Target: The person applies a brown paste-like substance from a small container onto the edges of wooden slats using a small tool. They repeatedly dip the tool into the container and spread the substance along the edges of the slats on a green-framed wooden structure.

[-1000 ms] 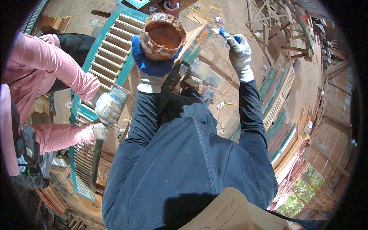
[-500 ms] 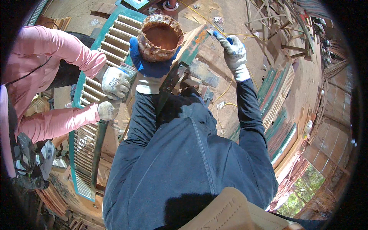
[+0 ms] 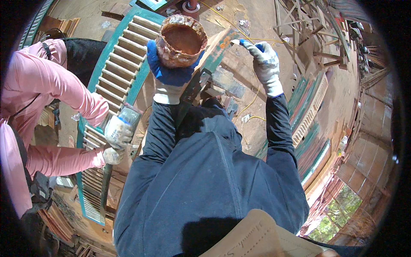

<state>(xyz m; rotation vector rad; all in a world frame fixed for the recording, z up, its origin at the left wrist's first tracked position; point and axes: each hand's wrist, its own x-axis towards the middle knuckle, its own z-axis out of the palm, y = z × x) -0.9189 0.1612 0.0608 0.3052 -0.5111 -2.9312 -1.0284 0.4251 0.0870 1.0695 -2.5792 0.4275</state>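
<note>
My left hand (image 3: 169,77), in a blue-palmed white glove, is wrapped round the underside of a crusted round pot (image 3: 181,61) with brown paste inside. The pot is upright, its mouth facing me. On the right, my gloved right hand (image 3: 266,64) pinches a small putty knife (image 3: 235,42) with a pale flat blade. That blade points left, close to the end of a green-painted wooden piece (image 3: 220,47) with orange patches. Whether the blade touches the wood, I cannot tell. The pot hides part of the wood beside it.
At left a co-worker in pink sleeves holds a grey block-shaped tool (image 3: 129,115) over a green-framed slatted shutter (image 3: 99,79). A yellow cord (image 3: 257,100) runs across the floor. More slatted panels (image 3: 310,109) lie at right, and wooden trestles (image 3: 329,47) stand at far right.
My right hand has shifted slightly right and down, with the putty knife drawn back a little from the wood's end. The pot stays nearly still. The co-worker's gloved hands moved down and left.
</note>
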